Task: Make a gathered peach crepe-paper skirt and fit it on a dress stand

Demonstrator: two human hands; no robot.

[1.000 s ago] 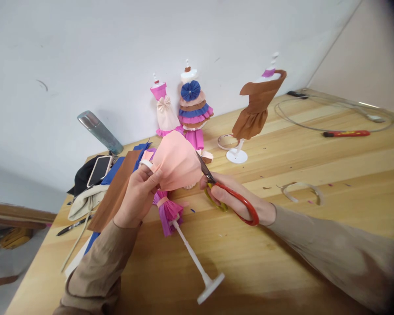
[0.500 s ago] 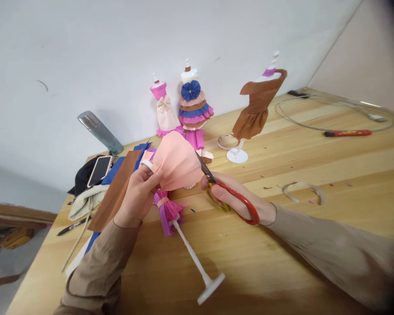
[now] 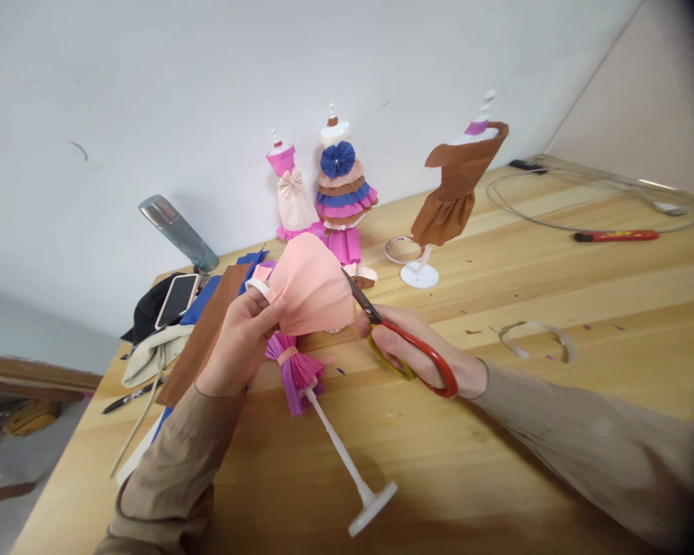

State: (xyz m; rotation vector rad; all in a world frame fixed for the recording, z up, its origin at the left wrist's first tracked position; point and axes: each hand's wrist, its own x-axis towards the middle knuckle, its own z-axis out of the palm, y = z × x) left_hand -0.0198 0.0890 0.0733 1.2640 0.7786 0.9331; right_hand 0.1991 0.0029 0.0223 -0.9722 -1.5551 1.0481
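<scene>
My left hand [image 3: 237, 335] pinches a peach-pink piece of crepe paper [image 3: 312, 285] at its lower left edge, and the sheet fans out above the table. A white ring-like thing [image 3: 257, 287] shows at the fingers; I cannot tell what it belongs to. My right hand [image 3: 416, 331] grips scissors [image 3: 375, 314] with one red and one yellow-green handle. Their blades point up and left along the paper's right edge and look nearly closed. Below the paper, a small dress stand [image 3: 338, 447] with a magenta and purple pleated skirt [image 3: 296, 374] leans at a slant, its top hidden.
Behind stand miniature mannequins in a pink-and-cream dress [image 3: 294, 204], a tiered dress [image 3: 341, 189] and a brown dress [image 3: 451, 196]. Brown paper [image 3: 208, 331], a phone [image 3: 176, 301] and a bottle [image 3: 179, 231] lie left. Right are a tape roll [image 3: 537, 339], red-handled tool [image 3: 616, 236] and cable [image 3: 497, 202].
The scissors' blade tips have shifted slightly left beside the paper's edge, and the handles are spread a little wider. Both hands keep their holds.
</scene>
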